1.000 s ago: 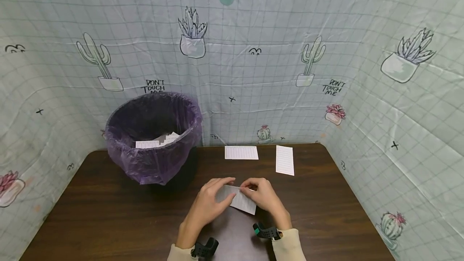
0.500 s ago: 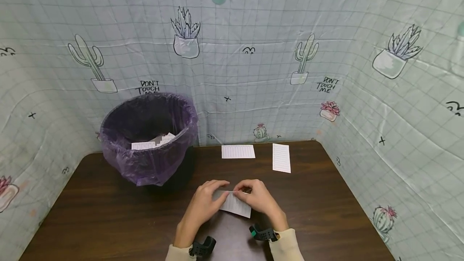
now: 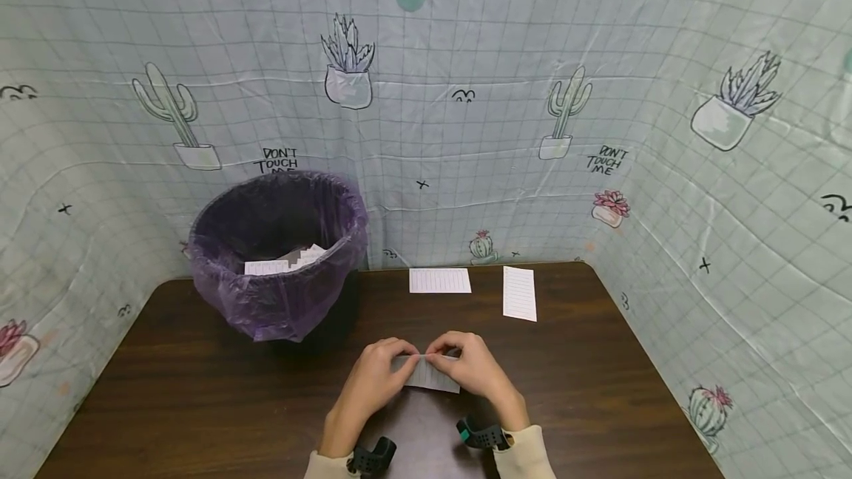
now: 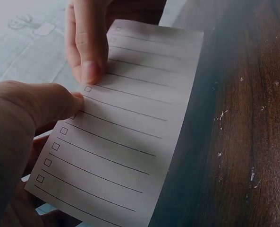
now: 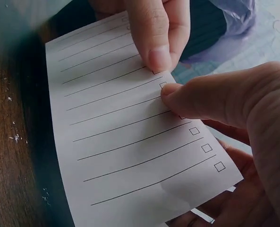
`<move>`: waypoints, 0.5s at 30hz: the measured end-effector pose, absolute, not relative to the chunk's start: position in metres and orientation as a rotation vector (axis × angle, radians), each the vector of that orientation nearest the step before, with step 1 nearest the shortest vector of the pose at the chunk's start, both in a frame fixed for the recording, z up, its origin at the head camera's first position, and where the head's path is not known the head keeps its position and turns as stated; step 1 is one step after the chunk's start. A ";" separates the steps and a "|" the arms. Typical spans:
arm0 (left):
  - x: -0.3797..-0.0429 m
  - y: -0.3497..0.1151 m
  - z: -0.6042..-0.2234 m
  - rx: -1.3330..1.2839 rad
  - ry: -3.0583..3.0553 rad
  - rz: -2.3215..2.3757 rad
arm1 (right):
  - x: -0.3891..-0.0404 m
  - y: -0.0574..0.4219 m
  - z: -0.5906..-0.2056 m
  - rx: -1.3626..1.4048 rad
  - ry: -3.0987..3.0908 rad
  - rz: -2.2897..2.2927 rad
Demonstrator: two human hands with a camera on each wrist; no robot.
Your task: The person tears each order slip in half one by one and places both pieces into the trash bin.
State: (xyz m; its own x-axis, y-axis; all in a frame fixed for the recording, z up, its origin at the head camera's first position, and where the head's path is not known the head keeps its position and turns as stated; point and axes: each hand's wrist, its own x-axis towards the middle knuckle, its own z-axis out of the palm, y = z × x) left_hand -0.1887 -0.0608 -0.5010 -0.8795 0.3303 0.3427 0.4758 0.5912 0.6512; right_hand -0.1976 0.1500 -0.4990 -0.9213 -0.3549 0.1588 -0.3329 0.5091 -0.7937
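Between both hands, above the table, is a small white checklist sheet [image 3: 434, 377] with ruled lines and a row of checkboxes along one long edge. My left hand [image 3: 376, 381] pinches that checkbox edge near its middle, the thumb on the printed face. Close beside it my right hand [image 3: 476, 372] pinches the same edge, thumb also on the printed side. In the left wrist view the checklist sheet [image 4: 116, 123] looks whole, slightly bowed. The right wrist view shows the two thumbs almost touching over the checklist sheet [image 5: 111, 127]. Fingers behind the paper are partly hidden.
A dark bin with a purple liner [image 3: 279, 309] stands at the table's back left, white paper pieces [image 3: 266, 267] inside. Two more lined sheets lie at the back: one sideways [image 3: 440, 280], one lengthwise [image 3: 519, 293]. A patterned curtain [image 3: 426, 131] surrounds the wooden table [image 3: 200, 390].
My left hand has gone from loosely around the sheet to pinching its top edge, beside the right hand. The sheet has shifted slightly left and now sits more level.
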 end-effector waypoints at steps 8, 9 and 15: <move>-0.189 -0.059 -0.504 -0.688 -2.609 -1.166 | -0.199 0.148 -0.498 -0.609 2.704 -1.458; -0.189 -0.059 -0.504 -0.689 -2.605 -1.175 | -0.199 0.148 -0.498 -0.608 2.704 -1.466; -0.189 -0.058 -0.504 -0.674 -2.581 -1.285 | -0.197 0.148 -0.500 -0.611 2.667 -1.515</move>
